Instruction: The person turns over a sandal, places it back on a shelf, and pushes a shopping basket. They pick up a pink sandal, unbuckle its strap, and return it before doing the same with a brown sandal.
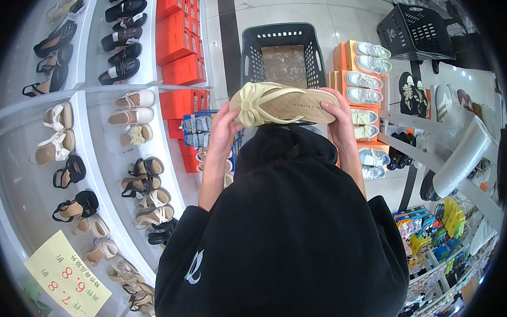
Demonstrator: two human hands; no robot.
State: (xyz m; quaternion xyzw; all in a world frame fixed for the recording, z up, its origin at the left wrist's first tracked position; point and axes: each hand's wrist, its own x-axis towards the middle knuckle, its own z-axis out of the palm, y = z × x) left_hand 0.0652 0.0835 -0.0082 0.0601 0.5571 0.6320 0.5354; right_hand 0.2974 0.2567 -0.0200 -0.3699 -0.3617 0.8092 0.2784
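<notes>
Head view: left hand [225, 125] and right hand [340, 118] are each gripping an end of a pale yellow sandal [280, 105], holding it level above a dark basket [283, 52] that is containing clear plastic wrap [284, 64].

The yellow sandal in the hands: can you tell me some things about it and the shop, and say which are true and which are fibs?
1. Both hands hold the pale yellow sandal, the left hand at the bow end, the right hand at the other end. True.
2. The sandal has a bow on its strap. True.
3. The dark basket on the floor beyond the sandal is full of shoes. False: it holds only a flat brown sheet with clear plastic.
4. The stacked boxes beside the white shelves are blue. False: they are red-orange.
5. A yellow sign with red numbers lies on the low shelf. True.
</notes>
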